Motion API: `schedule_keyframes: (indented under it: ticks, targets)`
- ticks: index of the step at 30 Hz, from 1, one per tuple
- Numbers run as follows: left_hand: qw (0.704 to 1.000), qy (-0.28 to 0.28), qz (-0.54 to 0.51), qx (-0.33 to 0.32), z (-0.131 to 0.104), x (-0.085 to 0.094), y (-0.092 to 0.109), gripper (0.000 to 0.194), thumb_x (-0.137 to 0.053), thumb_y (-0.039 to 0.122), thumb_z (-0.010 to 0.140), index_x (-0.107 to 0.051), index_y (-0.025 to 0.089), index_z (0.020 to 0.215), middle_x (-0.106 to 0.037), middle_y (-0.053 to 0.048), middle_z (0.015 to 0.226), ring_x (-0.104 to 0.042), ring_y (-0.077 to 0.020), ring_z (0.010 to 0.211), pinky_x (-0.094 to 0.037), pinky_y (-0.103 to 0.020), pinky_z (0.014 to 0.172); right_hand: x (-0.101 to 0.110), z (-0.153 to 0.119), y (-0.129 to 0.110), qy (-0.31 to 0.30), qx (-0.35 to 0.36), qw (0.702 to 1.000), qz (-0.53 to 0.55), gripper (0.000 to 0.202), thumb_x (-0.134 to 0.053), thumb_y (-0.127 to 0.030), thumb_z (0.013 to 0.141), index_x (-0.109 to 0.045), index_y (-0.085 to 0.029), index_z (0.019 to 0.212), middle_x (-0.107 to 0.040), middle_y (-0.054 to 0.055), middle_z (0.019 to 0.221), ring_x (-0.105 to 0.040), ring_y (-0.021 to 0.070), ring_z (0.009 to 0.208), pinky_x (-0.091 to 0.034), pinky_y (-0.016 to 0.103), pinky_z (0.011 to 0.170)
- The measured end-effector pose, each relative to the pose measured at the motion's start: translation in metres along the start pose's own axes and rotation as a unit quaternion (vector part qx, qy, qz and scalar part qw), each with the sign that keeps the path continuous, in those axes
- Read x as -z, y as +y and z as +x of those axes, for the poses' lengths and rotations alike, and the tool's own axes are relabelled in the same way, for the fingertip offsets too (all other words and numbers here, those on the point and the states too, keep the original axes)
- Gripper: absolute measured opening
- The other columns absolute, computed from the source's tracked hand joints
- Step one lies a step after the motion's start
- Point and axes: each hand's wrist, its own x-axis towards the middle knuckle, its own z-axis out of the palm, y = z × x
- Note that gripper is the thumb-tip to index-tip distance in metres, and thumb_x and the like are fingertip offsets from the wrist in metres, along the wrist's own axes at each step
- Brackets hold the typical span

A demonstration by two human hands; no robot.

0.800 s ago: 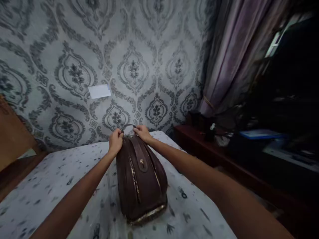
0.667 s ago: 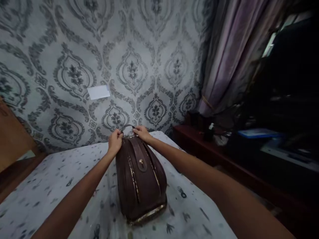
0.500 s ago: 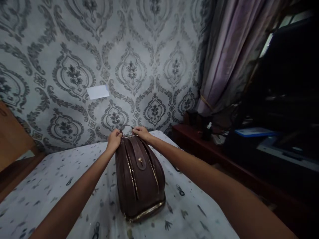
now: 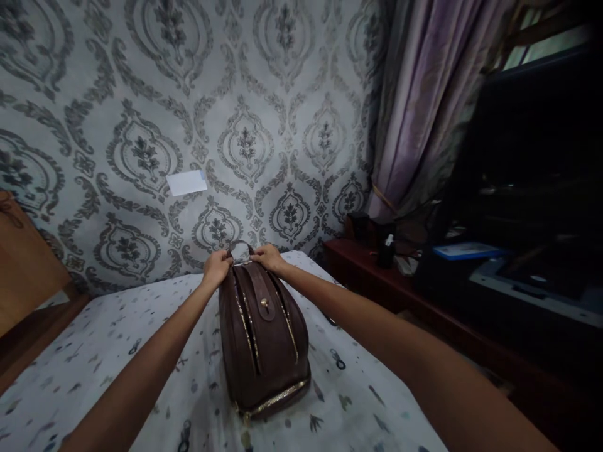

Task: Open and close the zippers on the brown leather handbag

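Both hands, L (image 4: 217, 267) & R (image 4: 268, 257), grip brown bag (image 4: 264, 342) top; bag upright on bed (image 4: 94, 351)

Damask wallpaper (image 4: 245, 94), purple curtain (image 4: 424, 107), dim room.

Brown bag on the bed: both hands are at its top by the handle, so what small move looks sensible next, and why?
Probably draw the top apart. The left hand and right hand pinch the top of the brown bag on either side of its handle, and the bag stands upright on the patterned sheet, steady enough to open.
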Motion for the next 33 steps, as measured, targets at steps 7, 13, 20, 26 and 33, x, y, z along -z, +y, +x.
schedule_keyframes:
  ticks: [7, 13, 20, 26, 33]
  targets:
    - [0.998, 0.052, -0.022, -0.006, -0.015, 0.0, 0.01, 0.018, -0.053, 0.026, 0.073, -0.047, 0.019, 0.058, -0.048, 0.003, 0.056, -0.045, -0.0143, 0.061, -0.03, -0.025, 0.059, -0.001, -0.006, -0.004, 0.044, 0.013, 0.999, -0.03, 0.018, -0.059, -0.026, 0.074, -0.066, -0.018, 0.06, -0.051, -0.004, 0.054, -0.048, 0.0135, 0.064, -0.029, 0.024, 0.059]
    - [0.996, 0.063, -0.064, -0.03, -0.023, 0.002, 0.015, 0.019, -0.051, 0.029, 0.076, -0.047, 0.019, 0.061, -0.047, 0.004, 0.059, -0.045, -0.0133, 0.061, -0.033, -0.024, 0.059, 0.003, -0.005, -0.007, 0.036, 0.004, 0.998, -0.044, 0.018, -0.061, -0.027, 0.075, -0.069, -0.018, 0.062, -0.053, -0.004, 0.054, -0.049, 0.0133, 0.064, -0.029, 0.024, 0.059]
    - [0.995, 0.052, -0.081, -0.036, -0.029, 0.006, 0.019, 0.017, -0.051, 0.03, 0.078, -0.051, 0.018, 0.065, -0.05, 0.003, 0.061, -0.047, -0.0135, 0.062, -0.036, -0.024, 0.061, 0.004, -0.007, -0.007, 0.028, -0.002, 0.999, -0.02, 0.02, -0.061, -0.028, 0.075, -0.064, -0.017, 0.057, -0.049, -0.005, 0.052, -0.046, 0.012, 0.06, -0.028, 0.024, 0.058]
    - [0.997, 0.037, -0.065, -0.031, -0.028, 0.011, 0.024, 0.016, -0.053, 0.03, 0.077, -0.051, 0.019, 0.065, -0.05, 0.003, 0.06, -0.048, -0.0139, 0.063, -0.036, -0.024, 0.063, 0.002, -0.012, -0.011, 0.048, 0.02, 0.998, 0.024, 0.029, -0.059, -0.03, 0.074, -0.053, -0.018, 0.049, -0.038, -0.006, 0.049, -0.04, 0.0111, 0.058, -0.026, 0.024, 0.057]
    - [0.998, 0.037, -0.048, -0.026, -0.03, 0.009, 0.03, 0.015, -0.052, 0.03, 0.077, -0.054, 0.019, 0.067, -0.051, 0.003, 0.061, -0.048, -0.0151, 0.064, -0.035, -0.025, 0.064, 0.003, -0.02, -0.012, 0.06, 0.041, 0.993, 0.094, 0.025, -0.052, -0.032, 0.073, -0.051, -0.019, 0.052, -0.041, -0.006, 0.051, -0.04, 0.0119, 0.058, -0.028, 0.024, 0.056]
